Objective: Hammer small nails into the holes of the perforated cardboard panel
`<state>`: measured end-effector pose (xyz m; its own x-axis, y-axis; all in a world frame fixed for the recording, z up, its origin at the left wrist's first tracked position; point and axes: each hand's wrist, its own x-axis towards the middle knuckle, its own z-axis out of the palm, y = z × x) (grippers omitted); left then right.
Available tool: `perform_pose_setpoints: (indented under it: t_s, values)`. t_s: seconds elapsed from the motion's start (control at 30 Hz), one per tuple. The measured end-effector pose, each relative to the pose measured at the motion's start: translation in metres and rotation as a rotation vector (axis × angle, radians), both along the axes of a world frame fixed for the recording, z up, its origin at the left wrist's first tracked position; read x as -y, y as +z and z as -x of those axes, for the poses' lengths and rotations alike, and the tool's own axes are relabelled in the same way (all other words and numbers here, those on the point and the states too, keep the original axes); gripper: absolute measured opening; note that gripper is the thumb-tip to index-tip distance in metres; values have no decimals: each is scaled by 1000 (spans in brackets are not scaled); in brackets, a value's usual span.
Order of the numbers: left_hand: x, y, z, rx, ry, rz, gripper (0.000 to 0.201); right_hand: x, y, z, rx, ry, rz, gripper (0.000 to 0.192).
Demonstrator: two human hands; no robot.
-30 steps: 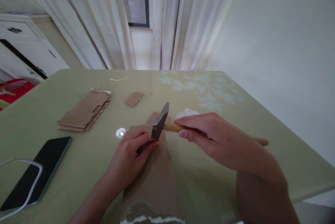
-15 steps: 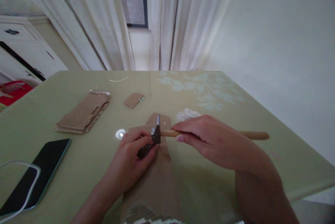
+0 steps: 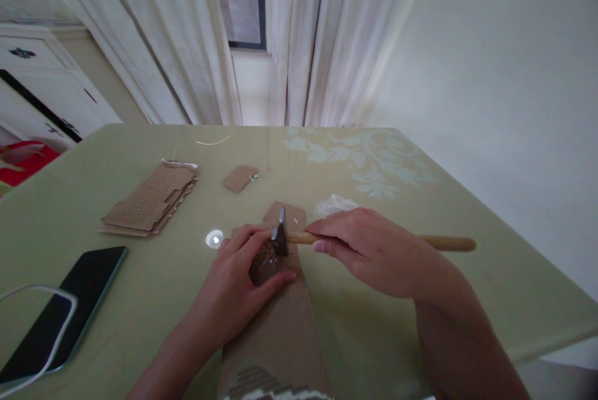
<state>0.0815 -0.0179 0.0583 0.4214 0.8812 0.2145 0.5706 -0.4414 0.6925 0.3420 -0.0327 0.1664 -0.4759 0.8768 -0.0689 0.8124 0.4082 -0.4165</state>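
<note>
My right hand (image 3: pixel 362 250) grips a hammer (image 3: pixel 280 240) by its wooden handle, close to the metal head. The handle's far end sticks out to the right behind my wrist. Below the head lies a long brown cardboard strip (image 3: pixel 275 331), running toward me, with a torn lower edge. My left hand (image 3: pixel 233 285) rests on the strip, thumb apart from its fingers. Between them a patch dotted with small holes shows, partly shaded. A flat cardboard piece (image 3: pixel 293 215) lies just beyond the hammer head.
On the left are a stack of hole-punched cardboard (image 3: pixel 147 200), a black phone (image 3: pixel 65 313) and a white cable (image 3: pixel 65 319). A small cardboard square (image 3: pixel 240 179), a round white disc (image 3: pixel 215 238) and clear crumpled plastic (image 3: pixel 335 204) lie around my hands.
My left thumb has moved away from the fingers, uncovering the dotted patch that was mostly hidden. The hammer has shifted only slightly; my right hand keeps its grip.
</note>
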Motion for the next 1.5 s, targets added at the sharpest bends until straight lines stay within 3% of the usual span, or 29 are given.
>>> perform_pose_setpoints:
  t_s: [0.17, 0.3, 0.37, 0.5, 0.67, 0.77, 0.83, 0.93, 1.0, 1.23, 1.5]
  values:
    - [-1, -1, -2, 3, 4, -25, 36, 0, 4, -1, -20, 6, 22, 27]
    - [-4, -2, -7, -47, 0, -47, 29, 1, 13, -5, -117, -165, -53, 26]
    - [-5, -2, -10, -75, -11, -46, 28, -3, 8, -6, -130, -261, -103, 27]
    - [-8, 4, -6, 9, -23, -47, 27, -18, -31, -5, -167, -363, -81, 35]
    - [-14, 0, 20, 150, 191, -42, 35, -32, -95, -4, -95, -470, -127, 45]
    - [-17, -14, 32, 258, 273, 83, 57, -31, -118, -3, -21, -508, -118, 47]
    - [-17, -22, 35, 370, 246, 271, 71, -29, -127, -1, 28, -520, -101, 47]
    - [-12, -29, 36, 510, 115, 605, 70, -27, -136, 3, 87, -509, -74, 46]
    - [-8, -30, 34, 543, 58, 723, 63, -24, -140, 7, 115, -493, -67, 47]
    - [-4, -38, 36, 550, -2, 667, 47, -13, -139, 14, 167, -479, -114, 51]
    - [5, -44, 31, 616, 176, 893, 66, -16, -144, 17, 217, -510, -112, 55]
